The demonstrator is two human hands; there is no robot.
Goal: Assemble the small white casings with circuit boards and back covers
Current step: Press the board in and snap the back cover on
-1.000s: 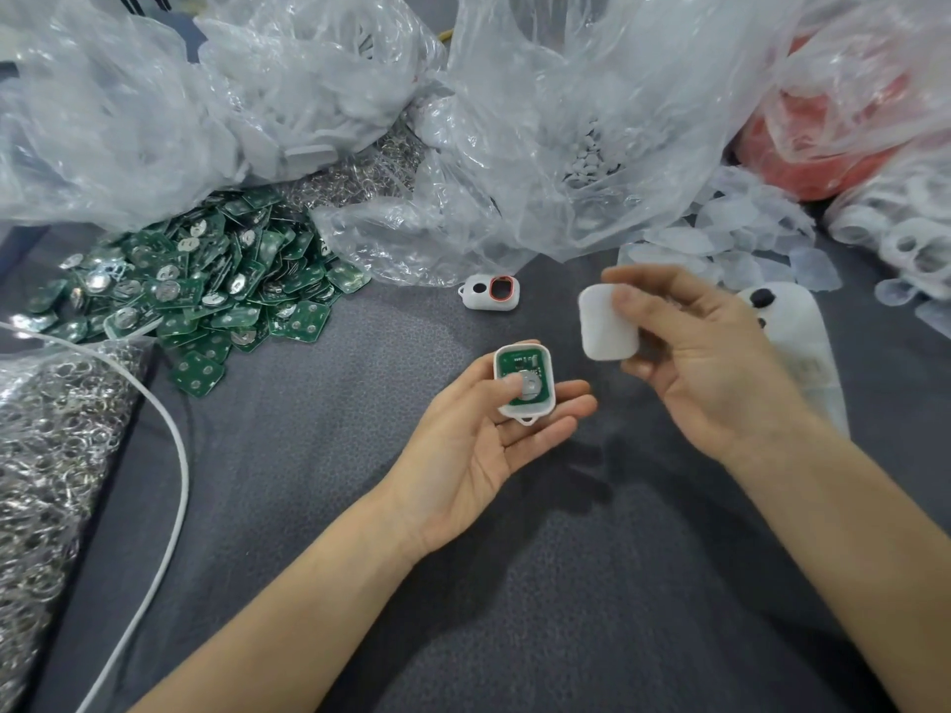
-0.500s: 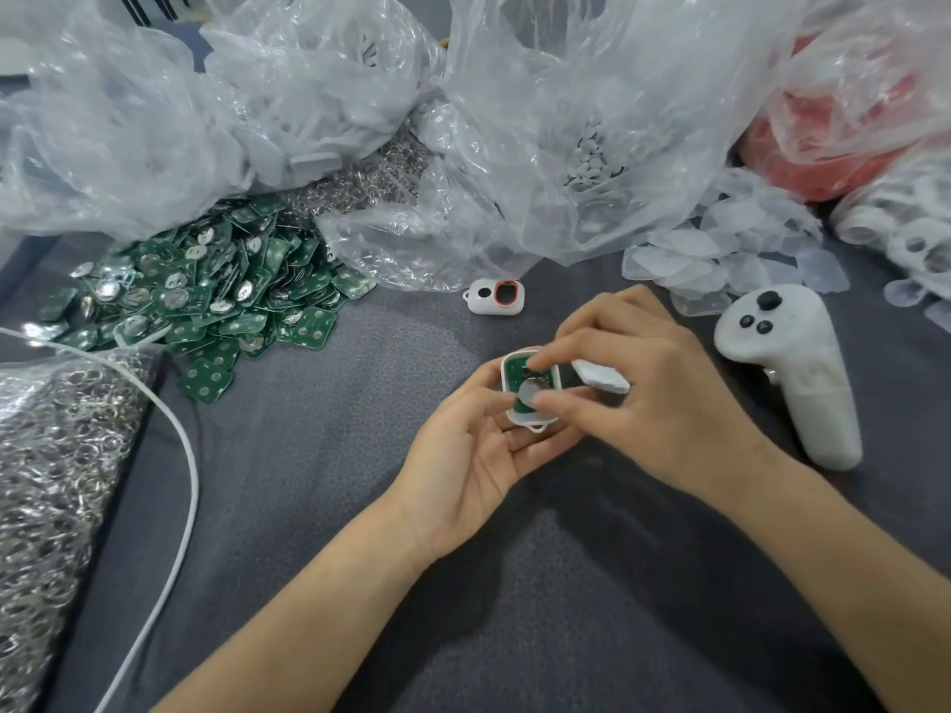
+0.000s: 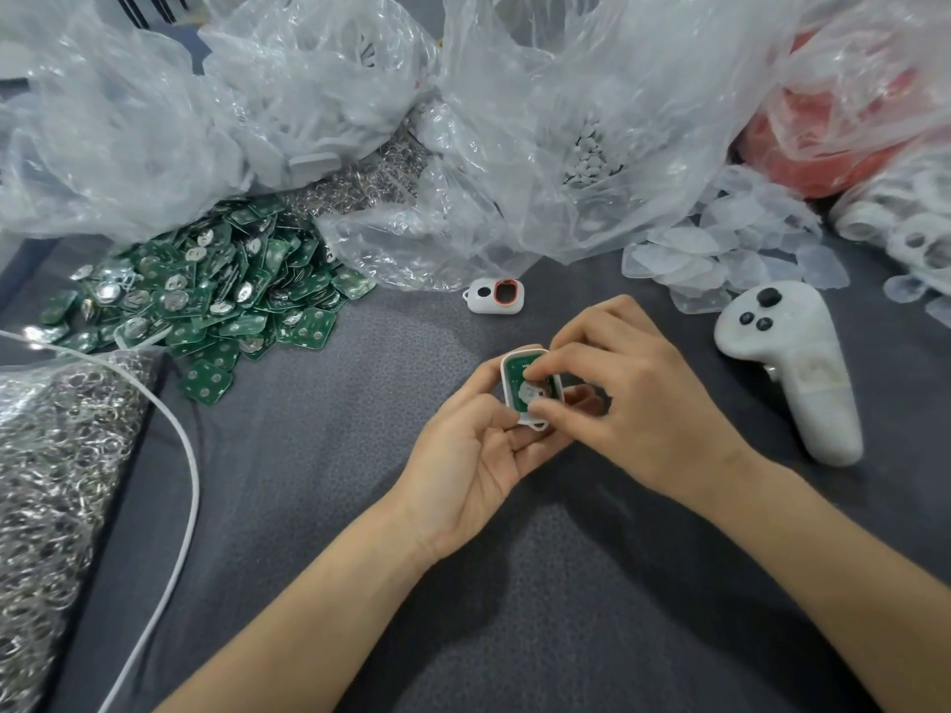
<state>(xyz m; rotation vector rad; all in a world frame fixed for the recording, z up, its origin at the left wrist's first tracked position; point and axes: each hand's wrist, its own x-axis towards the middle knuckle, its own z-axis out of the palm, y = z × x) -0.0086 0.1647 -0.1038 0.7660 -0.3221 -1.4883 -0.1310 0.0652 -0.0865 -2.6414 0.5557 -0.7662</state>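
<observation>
My left hand [image 3: 471, 458] cradles a small white casing [image 3: 507, 391] with a green circuit board [image 3: 514, 371] and a round silver cell seated inside it. My right hand [image 3: 648, 403] reaches over from the right and pinches the casing, forefinger on the board's top and thumb at the lower edge. The white back cover is hidden behind my right fingers. A second white casing with a red-rimmed opening [image 3: 495, 295] lies on the grey cloth just beyond my hands.
A heap of green circuit boards [image 3: 206, 306] lies at the left. Translucent covers [image 3: 731, 249] and a white controller [image 3: 792, 362] lie at the right. A bag of metal rings [image 3: 51, 481] and a white cable [image 3: 181, 470] are front left. Crumpled plastic bags [image 3: 566, 120] line the back.
My right hand brought the white back cover down from above to the casing in my left hand. The cover is now out of sight and my right fingers pinch the casing.
</observation>
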